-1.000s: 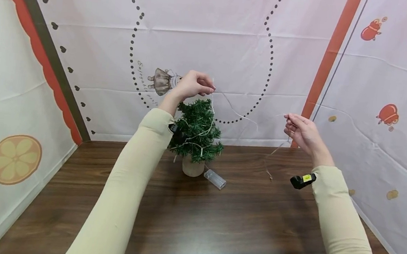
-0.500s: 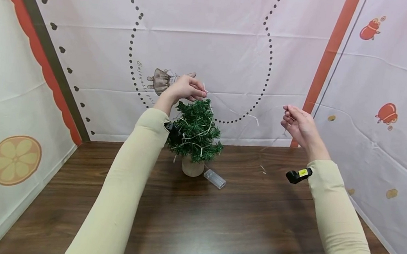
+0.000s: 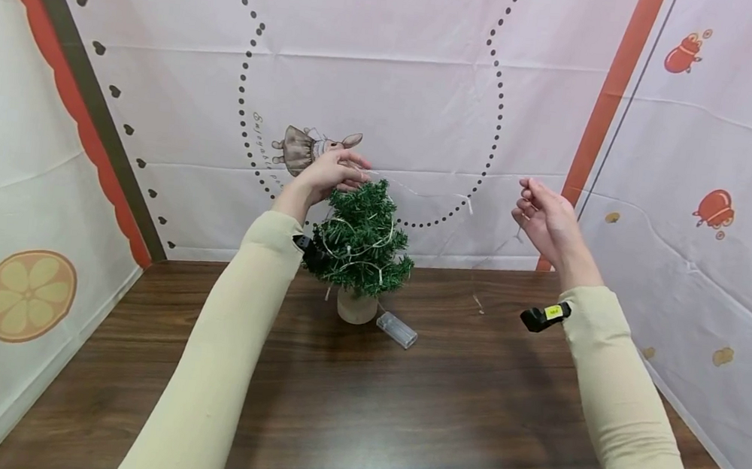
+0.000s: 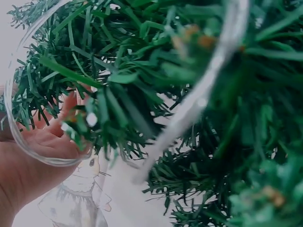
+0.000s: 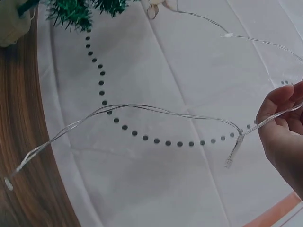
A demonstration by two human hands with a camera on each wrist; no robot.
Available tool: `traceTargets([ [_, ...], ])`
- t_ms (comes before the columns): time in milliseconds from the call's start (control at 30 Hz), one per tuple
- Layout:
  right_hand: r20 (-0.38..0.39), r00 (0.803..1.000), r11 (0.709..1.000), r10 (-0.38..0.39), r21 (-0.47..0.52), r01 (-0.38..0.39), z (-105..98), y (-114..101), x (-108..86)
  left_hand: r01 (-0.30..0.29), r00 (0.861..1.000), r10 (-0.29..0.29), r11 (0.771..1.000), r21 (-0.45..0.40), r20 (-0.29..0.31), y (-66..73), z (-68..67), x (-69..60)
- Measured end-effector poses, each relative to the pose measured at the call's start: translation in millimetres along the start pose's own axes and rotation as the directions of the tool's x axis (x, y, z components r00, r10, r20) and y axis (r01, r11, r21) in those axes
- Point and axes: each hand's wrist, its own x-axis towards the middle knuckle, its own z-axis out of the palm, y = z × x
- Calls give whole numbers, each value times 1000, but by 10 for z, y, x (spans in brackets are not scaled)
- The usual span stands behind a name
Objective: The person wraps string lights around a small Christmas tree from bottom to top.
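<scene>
At 12 o'clock on the bench [image 3: 399, 418], I see tree [image 3: 377, 227], string [image 4: 189, 109] round it. Left hand [image 3: 334, 172] at its 11 o'clock, can't tell grip; right hand [image 3: 548, 213], off its 2-3 o'clock, pinches string.

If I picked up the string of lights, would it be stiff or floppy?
Probably floppy: the string of lights curves, and an end dangles below the right hand. It's likely light, being thin and see-through with tiny bulbs. It might snag, since it loops around the bristly tree.
</scene>
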Motion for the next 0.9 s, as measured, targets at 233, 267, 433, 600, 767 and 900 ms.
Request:
traceTargets([
  [233,33,999,1000,11,27,-12,120,-5,37,10,1000,-10,1000,-18,8,-22,-14,-11],
  [267,36,999,1000,10,29,-11,133,-6,43,6,1000,-6,1000,-15,6,-20,-17,-12],
  [433,43,999,999,-4,44,2,180,-21,61,-22,1000,21,999,-27,-2,2,-29,-32],
  [600,50,998,996,-25,85,21,217,-56,78,-54,998,53,997,-46,-28,21,-57,-54],
  [767,54,998,995,-21,97,16,267,-80,113,-96,995,93,992,-86,-31,22,-67,-59],
  [900,75,997,996,-11,88,4,323,-78,144,-87,996,84,981,-173,-25,24,-73,-64],
])
